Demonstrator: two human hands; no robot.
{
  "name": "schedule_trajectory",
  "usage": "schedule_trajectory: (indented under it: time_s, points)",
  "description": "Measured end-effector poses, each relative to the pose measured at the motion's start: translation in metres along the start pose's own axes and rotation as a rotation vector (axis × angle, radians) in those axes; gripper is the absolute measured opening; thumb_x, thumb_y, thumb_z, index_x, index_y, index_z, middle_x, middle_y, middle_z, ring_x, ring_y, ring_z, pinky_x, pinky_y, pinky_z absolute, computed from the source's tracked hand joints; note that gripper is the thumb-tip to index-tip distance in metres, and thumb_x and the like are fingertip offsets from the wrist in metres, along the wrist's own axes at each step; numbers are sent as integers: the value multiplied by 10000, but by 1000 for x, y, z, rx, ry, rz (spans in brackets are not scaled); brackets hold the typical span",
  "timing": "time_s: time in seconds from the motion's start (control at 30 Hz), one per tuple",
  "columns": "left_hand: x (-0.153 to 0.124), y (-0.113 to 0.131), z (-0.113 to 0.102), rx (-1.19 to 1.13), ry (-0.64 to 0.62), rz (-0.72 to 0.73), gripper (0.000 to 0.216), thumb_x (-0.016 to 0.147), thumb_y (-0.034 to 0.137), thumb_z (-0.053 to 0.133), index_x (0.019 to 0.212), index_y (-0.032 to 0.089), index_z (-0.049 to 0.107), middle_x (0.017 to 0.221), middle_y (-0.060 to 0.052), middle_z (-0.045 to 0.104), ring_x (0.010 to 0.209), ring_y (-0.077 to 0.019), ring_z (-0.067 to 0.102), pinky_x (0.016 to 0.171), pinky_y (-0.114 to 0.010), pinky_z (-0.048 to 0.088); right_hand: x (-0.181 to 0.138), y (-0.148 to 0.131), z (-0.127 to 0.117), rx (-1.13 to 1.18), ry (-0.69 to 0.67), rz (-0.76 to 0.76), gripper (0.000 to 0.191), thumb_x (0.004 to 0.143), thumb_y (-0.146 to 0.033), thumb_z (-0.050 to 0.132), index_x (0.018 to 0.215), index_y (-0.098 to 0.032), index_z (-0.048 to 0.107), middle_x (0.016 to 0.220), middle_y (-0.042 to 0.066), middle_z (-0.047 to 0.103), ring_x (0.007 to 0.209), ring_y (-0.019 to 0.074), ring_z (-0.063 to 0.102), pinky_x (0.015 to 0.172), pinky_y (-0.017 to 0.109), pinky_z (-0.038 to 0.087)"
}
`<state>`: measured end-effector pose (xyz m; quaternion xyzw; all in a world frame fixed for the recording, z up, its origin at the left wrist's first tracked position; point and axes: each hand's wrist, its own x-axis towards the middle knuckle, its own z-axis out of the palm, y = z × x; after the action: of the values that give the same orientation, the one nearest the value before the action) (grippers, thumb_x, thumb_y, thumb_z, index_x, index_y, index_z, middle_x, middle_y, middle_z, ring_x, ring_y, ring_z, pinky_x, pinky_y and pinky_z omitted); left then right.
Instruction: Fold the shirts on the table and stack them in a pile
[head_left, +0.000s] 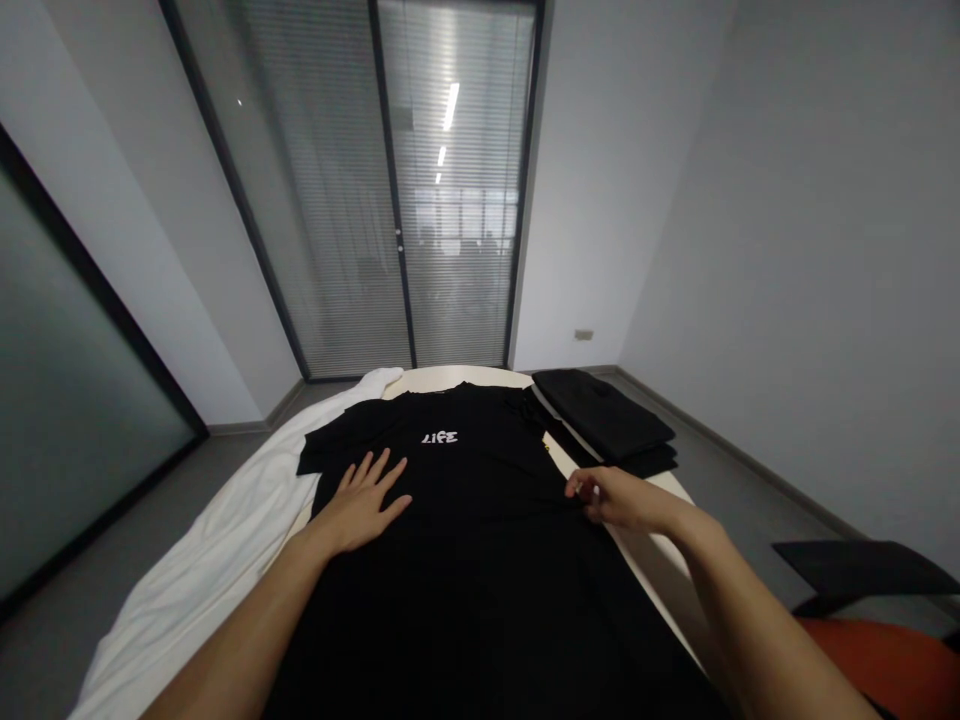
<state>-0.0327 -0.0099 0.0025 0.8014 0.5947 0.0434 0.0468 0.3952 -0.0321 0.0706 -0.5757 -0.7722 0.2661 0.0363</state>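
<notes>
A black T-shirt (480, 580) lies spread out over the table, its collar at the far end and a small white print on its chest. My left hand (360, 508) rests flat on the left part of the shirt, fingers spread. At the shirt's right edge, my right hand (611, 497) has its fingers curled and pinched on the black cloth. The shirt's lower end runs out of view towards me.
Folded black clothes (604, 415) are stacked at the table's far right. White cloth (217, 540) hangs along the left side. The pale tabletop (457, 377) shows at its far edge. An orange-seated chair (885, 655) stands at lower right; a glass door (457, 200) is beyond.
</notes>
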Motion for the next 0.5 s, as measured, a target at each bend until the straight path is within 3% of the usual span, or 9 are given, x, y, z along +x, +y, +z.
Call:
schedule_trajectory:
  time_s: [0.13, 0.27, 0.33, 0.4, 0.5]
  points:
    - [-5, 7, -3, -10, -38, 13, 728, 936, 684, 354, 1559, 325, 240, 1645, -73, 118, 1510, -352, 95, 1187, -572, 167, -3, -12, -10, -103, -90, 111, 421, 621, -49, 650, 1013, -201, 677, 860, 29, 717, 754, 192, 669, 619, 253, 448]
    - [-11, 18, -9, -25, -96, -5, 774, 916, 720, 347, 1564, 315, 226, 1643, -83, 90, 1505, -374, 75, 1174, -611, 163, 4, -30, -16, -100, -319, 322, 424, 551, -52, 713, 949, -195, 702, 626, 1, 674, 670, 248, 706, 568, 294, 489]
    - [-14, 23, -13, -25, -145, -24, 797, 910, 729, 337, 1570, 303, 203, 1642, -92, 65, 1503, -382, 52, 1168, -631, 146, 10, -44, -20, -213, -374, 398, 352, 537, -98, 773, 873, -186, 716, 578, 13, 660, 706, 298, 722, 605, 356, 526]
    - [-16, 27, -16, -24, -173, -38, 812, 910, 732, 321, 1575, 288, 183, 1641, -100, 43, 1503, -382, 32, 1167, -639, 133, 16, -60, -22, -422, -275, 388, 282, 554, -179, 828, 816, -177, 722, 656, 66, 699, 794, 351, 726, 678, 433, 541]
    - [-18, 31, -17, -30, -173, -40, 837, 900, 749, 308, 1579, 276, 179, 1641, -110, 39, 1501, -395, 31, 1155, -660, 135, 27, -86, -18, -612, 43, 181, 239, 730, -264, 758, 941, -159, 719, 945, 162, 734, 949, 368, 706, 765, 449, 530]
